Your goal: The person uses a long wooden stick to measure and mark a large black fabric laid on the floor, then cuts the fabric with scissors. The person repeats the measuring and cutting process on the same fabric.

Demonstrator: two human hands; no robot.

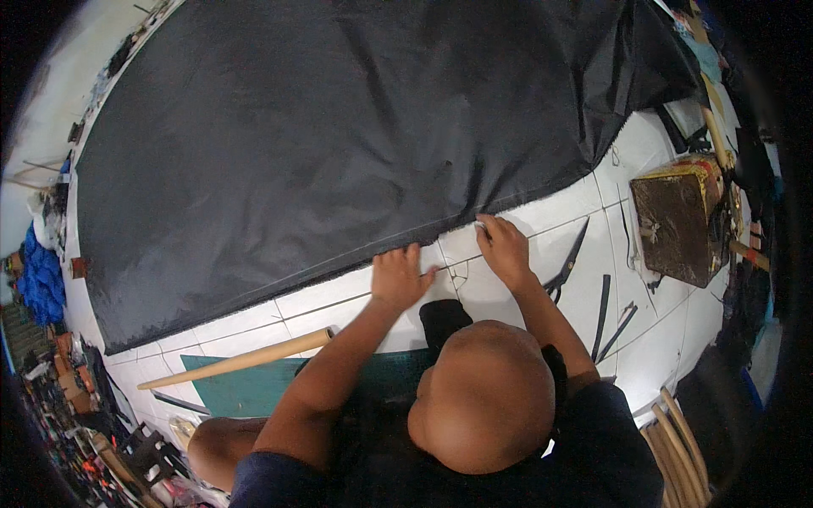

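Note:
A wide sheet of black fabric (279, 152) lies spread over the floor, wrinkled toward its right side. A thin pale line runs along its near edge. My left hand (400, 278) rests at that edge, fingers laid on the fabric and thumb apart over the tiles. To its right, my right hand (506, 251) has its fingers bent at the same edge and seems to pinch it; small folds spread away from there. Large black-handled scissors (572, 258) lie to the right of my right forearm, their handles partly hidden by it.
White tiles (542, 216) form the floor. A cardboard tube (246, 359) lies across a green cutting mat (233, 389) at left. Dark strips (602, 313) and a worn brown box (676, 222) are at right. Several rolled tubes (677, 457) stand lower right; clutter and blue cloth (41, 275) line the left.

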